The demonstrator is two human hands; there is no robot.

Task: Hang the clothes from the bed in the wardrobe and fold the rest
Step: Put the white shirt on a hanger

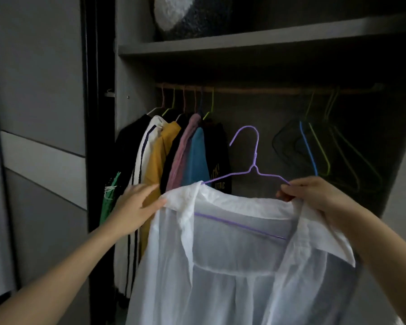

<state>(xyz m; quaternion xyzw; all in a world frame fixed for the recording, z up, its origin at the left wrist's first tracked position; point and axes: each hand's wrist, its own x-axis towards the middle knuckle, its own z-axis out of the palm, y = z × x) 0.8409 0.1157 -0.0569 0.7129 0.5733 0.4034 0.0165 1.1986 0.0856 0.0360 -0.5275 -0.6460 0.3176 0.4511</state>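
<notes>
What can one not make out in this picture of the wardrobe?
All in the head view.
The white shirt: lower part cut off by the bottom edge.
The black garment: print partly behind the shirt, and dark.
The left hand: blurred, so pinching or only touching the shirt is unclear.
The round object on the top shelf: cut off by the top edge.

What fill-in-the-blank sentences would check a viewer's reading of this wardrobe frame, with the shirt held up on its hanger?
The right hand grips a ____ shirt by its shoulder.
The shirt sits on a ____ wire hanger.
The hanger's hook is ____ the wardrobe rail, not on it.
The empty hangers hang toward the rail's ____ end.
Missing words: white; purple; below; right.
</notes>
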